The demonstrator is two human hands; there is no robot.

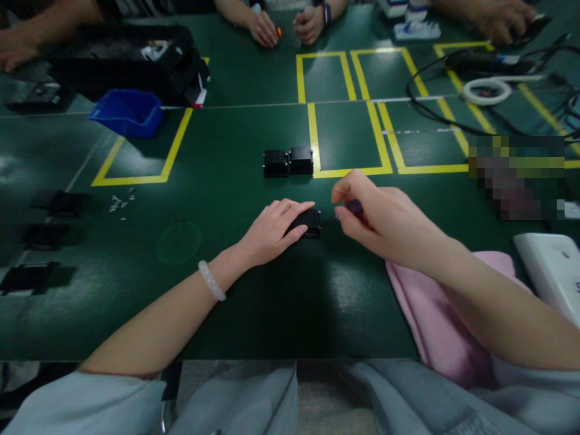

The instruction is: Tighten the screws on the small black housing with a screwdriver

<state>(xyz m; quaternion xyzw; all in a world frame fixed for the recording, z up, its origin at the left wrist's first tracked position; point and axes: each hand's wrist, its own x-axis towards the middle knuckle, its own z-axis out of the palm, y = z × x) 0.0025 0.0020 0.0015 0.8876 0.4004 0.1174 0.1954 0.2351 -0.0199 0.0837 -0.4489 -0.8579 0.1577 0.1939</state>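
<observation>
My left hand (270, 234) is closed over a small black box (310, 223) on the green table, thumb and fingers holding it from the left. A silvery screw end shows on the box's right side. In my right hand (383, 220) is a screwdriver (355, 207) with a dark handle, gripped between thumb and curled fingers. Its thin shaft points left at the box's right side; whether the tip touches is too fine to tell. Beyond my hands, two similar black boxes (288, 162) stand side by side. Loose screws (121, 202) lie scattered to the left.
More black parts (34, 277) line the left side. Farther back are a blue bin (129, 113) and a large black case (122, 57). A pink cloth (453, 320) lies under my right forearm, beside a white device (553, 272). Cables (430, 112) and co-workers' hands (308, 25) occupy the far side.
</observation>
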